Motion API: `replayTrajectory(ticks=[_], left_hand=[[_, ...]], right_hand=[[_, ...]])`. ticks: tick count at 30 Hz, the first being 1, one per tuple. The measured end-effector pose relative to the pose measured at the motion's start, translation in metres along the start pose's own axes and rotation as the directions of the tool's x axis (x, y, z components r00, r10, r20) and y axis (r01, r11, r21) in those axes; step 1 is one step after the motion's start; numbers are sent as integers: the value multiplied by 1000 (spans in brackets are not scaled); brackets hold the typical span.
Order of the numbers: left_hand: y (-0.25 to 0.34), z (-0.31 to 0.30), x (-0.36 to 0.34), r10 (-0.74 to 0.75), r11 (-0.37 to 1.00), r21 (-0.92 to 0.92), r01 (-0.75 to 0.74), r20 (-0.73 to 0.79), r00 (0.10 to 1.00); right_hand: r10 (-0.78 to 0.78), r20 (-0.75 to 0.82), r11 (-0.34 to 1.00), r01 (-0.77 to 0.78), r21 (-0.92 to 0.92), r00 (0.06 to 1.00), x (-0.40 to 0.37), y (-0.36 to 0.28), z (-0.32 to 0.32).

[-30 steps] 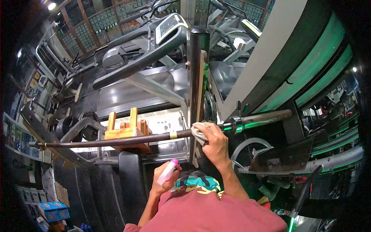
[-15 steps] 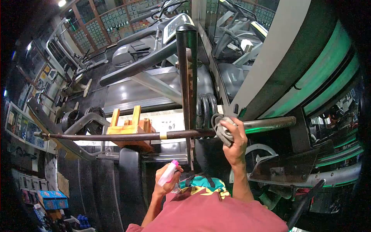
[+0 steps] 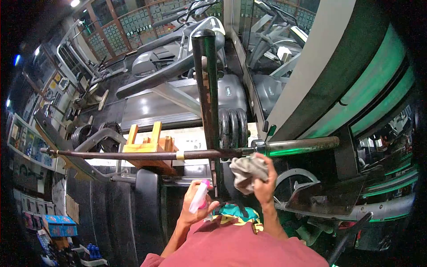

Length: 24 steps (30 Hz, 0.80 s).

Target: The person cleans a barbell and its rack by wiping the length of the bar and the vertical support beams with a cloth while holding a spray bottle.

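My left hand [image 3: 192, 204] is closed around a small white-and-pink spray bottle [image 3: 199, 196], which tilts up toward the bar. In my right hand [image 3: 266, 182] a crumpled grey cloth [image 3: 249, 173] is gripped and hangs loosely from the fingers. The cloth is just on my side of a barbell [image 3: 200, 154], below its right collar [image 3: 258, 146]. This long bar runs crosswise in front of me, brown and worn along the shaft, with a thick metal sleeve [image 3: 307, 146] at the right.
A black upright post [image 3: 207, 89] rises behind the bar. Weight plates [image 3: 233, 129] hang beside it. A wooden block stand [image 3: 151, 151] is under the shaft, near a black padded bench [image 3: 149, 191]. A treadmill [image 3: 169, 98] stands beyond, and a mirror [image 3: 278, 53] lines the right.
My right hand has drawn the cloth off the bar near the collar, toward me, and the cloth has opened out. My left hand still holds the spray bottle, slightly farther right.
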<state>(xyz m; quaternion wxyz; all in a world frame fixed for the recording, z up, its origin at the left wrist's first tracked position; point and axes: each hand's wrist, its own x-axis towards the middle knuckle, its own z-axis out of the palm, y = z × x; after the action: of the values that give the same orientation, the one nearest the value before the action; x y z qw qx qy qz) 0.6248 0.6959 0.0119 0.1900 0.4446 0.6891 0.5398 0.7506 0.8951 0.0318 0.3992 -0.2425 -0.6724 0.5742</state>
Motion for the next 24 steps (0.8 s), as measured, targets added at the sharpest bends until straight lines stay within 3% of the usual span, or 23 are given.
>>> replayTrajectory(ticks=[2,3,4,5,6,7,8,10,11,12,13,14,16,17,18,20,21,22,24], left_hand=[[3,1,6,232,961,158,-229,-3,973],[9,8,-3,-99,989,-120,90,-76,992],[10,9,-3,-101,989,-117,92,-77,992],[10,9,-1,-73,993,-100,67,-60,996],[10,9,2,-42,996,-83,38,-42,998],[14,10,3,-26,998,-64,24,-36,999],[15,9,4,-19,998,-62,18,-31,999],[17,6,5,39,997,-62,-38,23,999],[18,7,2,47,997,-58,-45,26,999],[18,8,-2,-35,993,-115,39,35,999],[18,7,-4,-114,978,-172,121,47,992],[16,3,0,-103,980,-168,110,48,994],[10,-1,2,314,929,208,-307,-2,949],[9,-3,2,333,920,222,-323,-9,943],[7,0,-6,207,965,177,-192,-72,976],[6,-3,-12,155,985,89,-148,-67,986],[6,-4,-15,156,985,86,-150,-68,985],[7,-5,-19,144,988,72,-138,-87,986],[6,-7,-28,133,991,49,-128,-107,985]], right_hand=[[-9,-130,999,13,31,992,3,-2,-6],[-53,-144,998,55,9,988,5,-5,-9],[-84,-180,996,84,-8,980,7,-6,-7],[-244,-170,962,215,-171,955,11,-5,-5],[-396,-135,883,336,-329,908,15,-5,-2],[-424,-65,839,364,-403,904,16,-14,5],[-371,5,816,328,-475,929,15,-10,14],[-251,223,631,334,-700,942,20,-8,34],[-335,209,586,377,-717,919,19,1,46],[-416,196,538,414,-735,888,16,7,55],[-391,157,601,381,-703,907,9,6,57],[-401,151,599,384,-703,903,6,7,55],[-292,157,720,325,-613,943,-3,8,42],[-298,148,729,325,-603,943,-9,7,38],[-293,144,726,318,-610,945,-14,7,34],[-202,64,908,211,-361,977,-23,9,28],[-76,-5,984,74,-161,997,-30,12,27],[-7,-47,995,12,102,999,-32,10,26],[107,-146,962,-65,267,984,-41,22,21]])
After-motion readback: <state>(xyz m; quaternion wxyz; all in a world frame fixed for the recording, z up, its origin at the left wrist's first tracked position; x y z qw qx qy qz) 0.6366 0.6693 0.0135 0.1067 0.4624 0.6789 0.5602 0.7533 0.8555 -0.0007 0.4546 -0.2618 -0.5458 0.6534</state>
